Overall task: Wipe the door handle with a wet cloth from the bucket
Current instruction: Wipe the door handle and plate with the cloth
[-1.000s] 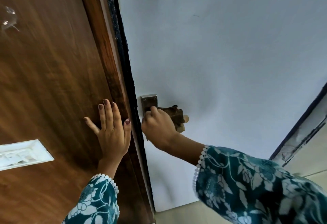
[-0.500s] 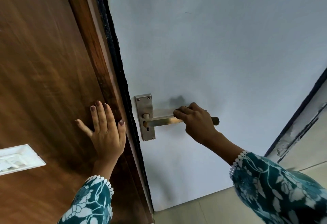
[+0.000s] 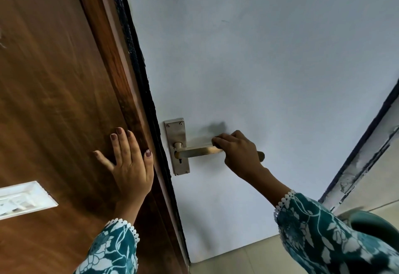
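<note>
A metal lever door handle (image 3: 198,151) sticks out to the right from its silver backplate (image 3: 176,131) on the pale door (image 3: 259,68). My right hand (image 3: 239,150) is closed around the outer half of the lever, and only the lever's tip shows beyond it. The cloth is hidden inside that fist, apart from perhaps a dark edge at the fingertips. My left hand (image 3: 129,163) lies flat with fingers spread on the brown wooden panel (image 3: 54,100), left of the handle. No bucket is in view.
A black strip (image 3: 149,100) runs down the edge between the wooden panel and the pale door. A white rectangular plate (image 3: 21,200) is set into the wood at lower left. Beige floor tiles (image 3: 248,258) show below, and a worn dark-edged frame (image 3: 367,144) stands at right.
My right hand slid with the cloth from the backplate out along the lever to its far end, baring the plate and inner lever. My left hand stayed flat on the wood.
</note>
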`<state>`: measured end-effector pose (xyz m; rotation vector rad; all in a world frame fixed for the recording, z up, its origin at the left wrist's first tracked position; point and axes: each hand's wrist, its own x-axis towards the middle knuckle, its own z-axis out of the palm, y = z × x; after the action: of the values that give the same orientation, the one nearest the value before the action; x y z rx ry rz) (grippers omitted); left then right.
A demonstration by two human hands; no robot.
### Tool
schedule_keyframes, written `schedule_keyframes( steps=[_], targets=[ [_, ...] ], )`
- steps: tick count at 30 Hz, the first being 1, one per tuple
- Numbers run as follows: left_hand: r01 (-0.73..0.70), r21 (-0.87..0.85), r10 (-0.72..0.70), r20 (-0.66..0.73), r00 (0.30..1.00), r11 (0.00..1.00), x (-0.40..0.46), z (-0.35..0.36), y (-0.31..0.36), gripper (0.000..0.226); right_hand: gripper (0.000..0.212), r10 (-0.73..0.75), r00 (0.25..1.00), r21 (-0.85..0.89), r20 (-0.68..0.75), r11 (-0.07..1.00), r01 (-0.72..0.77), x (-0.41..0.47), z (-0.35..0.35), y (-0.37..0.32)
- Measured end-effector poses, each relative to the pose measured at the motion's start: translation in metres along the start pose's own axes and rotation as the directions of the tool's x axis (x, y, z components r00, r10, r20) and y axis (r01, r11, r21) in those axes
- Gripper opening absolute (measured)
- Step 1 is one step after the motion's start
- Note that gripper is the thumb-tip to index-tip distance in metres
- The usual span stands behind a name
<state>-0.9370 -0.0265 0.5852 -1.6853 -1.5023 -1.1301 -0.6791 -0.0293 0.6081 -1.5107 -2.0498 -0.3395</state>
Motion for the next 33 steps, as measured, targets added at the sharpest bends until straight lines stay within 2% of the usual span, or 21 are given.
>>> schedule_keyframes(
  steps=[2,4,6,9,10,14,16,18,20,22,23,24,25,29,31,33],
  targets=[
    [0.006,-0.004,-0.006,0.006,1.0,1.0,0.0,-0.001,0.001,0.057,0.048,-0.044,0.999,-0.013,-0.031,0.999,0.044,0.002,0.001,-0.004],
    [0.008,0.0,-0.008,0.012,1.0,1.0,0.0,-0.001,0.0,0.058,0.046,-0.007,0.999,0.029,-0.052,1.0,0.009,-0.002,0.004,-0.001],
    [0.01,0.004,-0.01,0.012,1.0,1.0,0.0,0.0,0.0,0.057,0.041,0.139,0.99,0.177,-0.008,0.975,-0.135,-0.009,0.01,0.005],
    [0.009,0.004,-0.009,0.011,1.0,1.0,0.0,0.0,0.0,0.057,0.034,0.386,0.908,0.501,0.162,0.761,-0.413,-0.013,0.013,0.005],
    [0.009,0.006,-0.009,0.009,1.0,1.0,0.001,0.0,0.0,0.057,0.034,0.404,0.898,0.535,0.176,0.726,-0.432,-0.011,0.012,0.004],
    [0.005,0.003,-0.005,-0.007,1.0,1.0,0.0,0.0,0.0,0.057,0.037,0.406,0.9,0.548,0.159,0.722,-0.422,-0.007,0.012,0.0],
    [0.008,-0.001,-0.008,-0.009,1.0,1.0,0.0,0.0,0.001,0.057,0.04,0.473,0.864,0.578,0.175,0.661,-0.479,-0.012,0.014,-0.002],
    [0.006,0.002,-0.006,-0.009,1.0,1.0,-0.001,-0.001,0.001,0.057,0.041,0.572,0.779,0.673,0.255,0.474,-0.568,-0.018,0.018,-0.005],
    [-0.001,0.0,0.001,-0.008,1.0,1.0,0.0,-0.001,0.0,0.057,0.039,0.629,0.664,0.764,0.405,0.166,-0.623,-0.022,0.021,-0.009],
    [-0.006,-0.007,0.006,-0.004,1.0,1.0,0.001,-0.002,0.0,0.058,0.036,0.612,0.566,0.78,0.552,-0.139,-0.61,-0.022,0.022,-0.012],
    [-0.01,-0.014,0.01,-0.003,1.0,1.0,0.0,-0.002,0.0,0.058,0.035,0.581,0.535,0.761,0.613,-0.254,-0.597,-0.022,0.021,-0.011],
    [-0.016,-0.026,0.016,-0.003,1.0,1.0,-0.002,-0.003,-0.002,0.059,0.034,0.548,0.52,0.739,0.655,-0.322,-0.592,-0.022,0.019,-0.01],
    [-0.027,-0.038,0.027,-0.007,1.0,0.999,-0.002,-0.004,-0.004,0.059,0.034,0.526,0.519,0.726,0.674,-0.343,-0.595,-0.022,0.018,-0.007],
    [-0.082,0.008,0.083,-0.05,0.995,0.997,0.011,-0.004,-0.012,0.059,0.032,0.546,0.522,0.732,0.655,-0.29,-0.616,-0.022,0.014,-0.002],
    [-0.073,0.049,0.077,-0.09,0.993,0.996,0.019,-0.001,-0.01,0.058,0.032,0.537,0.509,0.728,0.673,-0.355,-0.587,-0.022,0.017,-0.007],
    [-0.08,0.082,0.09,-0.129,0.988,0.993,0.019,0.003,-0.008,0.058,0.032,0.494,0.508,0.708,0.706,-0.466,-0.53,-0.023,0.022,-0.017]
  ],
)
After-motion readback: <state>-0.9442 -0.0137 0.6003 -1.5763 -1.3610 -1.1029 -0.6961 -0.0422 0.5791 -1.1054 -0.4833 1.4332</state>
